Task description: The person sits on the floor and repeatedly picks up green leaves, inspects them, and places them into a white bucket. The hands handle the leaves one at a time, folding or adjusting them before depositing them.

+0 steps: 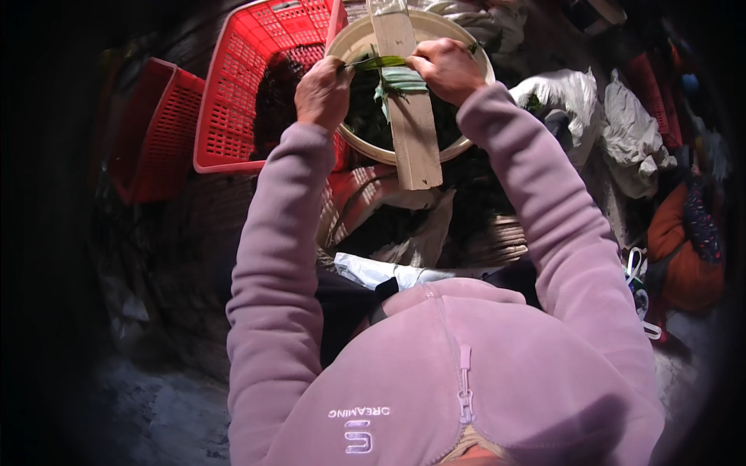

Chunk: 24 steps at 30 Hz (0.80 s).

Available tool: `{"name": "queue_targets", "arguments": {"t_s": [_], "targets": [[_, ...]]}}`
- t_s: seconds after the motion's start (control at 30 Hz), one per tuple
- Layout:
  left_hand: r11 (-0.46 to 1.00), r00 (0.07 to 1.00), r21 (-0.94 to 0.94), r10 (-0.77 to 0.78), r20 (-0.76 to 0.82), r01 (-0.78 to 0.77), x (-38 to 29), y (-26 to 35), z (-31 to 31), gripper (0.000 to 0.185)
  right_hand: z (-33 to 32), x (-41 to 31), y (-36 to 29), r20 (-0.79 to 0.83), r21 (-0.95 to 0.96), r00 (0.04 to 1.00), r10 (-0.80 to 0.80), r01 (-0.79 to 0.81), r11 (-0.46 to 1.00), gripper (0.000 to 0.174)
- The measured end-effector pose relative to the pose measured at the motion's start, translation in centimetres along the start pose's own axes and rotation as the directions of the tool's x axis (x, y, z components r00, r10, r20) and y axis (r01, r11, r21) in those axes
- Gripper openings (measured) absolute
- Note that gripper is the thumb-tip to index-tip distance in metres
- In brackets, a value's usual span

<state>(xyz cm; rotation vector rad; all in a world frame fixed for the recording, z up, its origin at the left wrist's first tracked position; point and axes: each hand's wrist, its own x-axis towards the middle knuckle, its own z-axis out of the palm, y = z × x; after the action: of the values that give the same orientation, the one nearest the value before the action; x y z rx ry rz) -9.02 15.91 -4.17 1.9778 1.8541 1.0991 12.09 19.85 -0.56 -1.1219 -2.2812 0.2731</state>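
A long green leaf (382,61) is stretched between my two hands, above a round pale tub (368,152). My left hand (323,90) pinches its left end over the tub's left rim. Across the leaf's other end, the fingers of my right hand (447,69) are closed, next to the board. The wooden board (412,137) lies across the tub's mouth and sticks out past the near rim. A green strip (404,80) is wrapped around the board just below the leaf, with a loose end hanging at its left. Dark leafy matter shows inside the tub, mostly in shadow.
A red plastic basket (224,116) with dark contents stands left of the tub, and another red basket (158,134) sits farther left. White woven sacks (562,96) lie to the right. A person's orange-brown clothing (679,250) shows at the far right.
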Motion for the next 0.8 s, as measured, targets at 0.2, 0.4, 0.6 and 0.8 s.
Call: {"name": "queue_targets", "arguments": {"t_s": [0.2,0.4,0.6,0.8], "targets": [[0.939,0.944,0.096,-0.331,0.001,0.330,-0.6,-2.6,4.0,0.034,0.5,-3.6,2.5,0.049,0.564,0.876,0.480,-0.421,0.710,0.014],[0.318,0.774,-0.748,-0.498,0.390,0.582,-1.2,-2.8,3.1,0.017,-5.0,-12.2,5.3,-0.004,0.758,0.718,0.696,-0.452,0.471,0.014],[0.359,0.821,-0.802,-0.508,0.261,0.478,-1.6,-0.2,1.9,0.029,-5.7,-20.0,8.4,0.480,0.325,0.662,0.576,-0.744,0.584,0.023],[0.716,0.881,-0.514,-0.374,0.289,0.472,-6.4,2.1,-1.4,0.030,2.8,-26.6,12.8,0.870,-0.460,0.135,0.474,-0.121,0.880,0.028]]}}
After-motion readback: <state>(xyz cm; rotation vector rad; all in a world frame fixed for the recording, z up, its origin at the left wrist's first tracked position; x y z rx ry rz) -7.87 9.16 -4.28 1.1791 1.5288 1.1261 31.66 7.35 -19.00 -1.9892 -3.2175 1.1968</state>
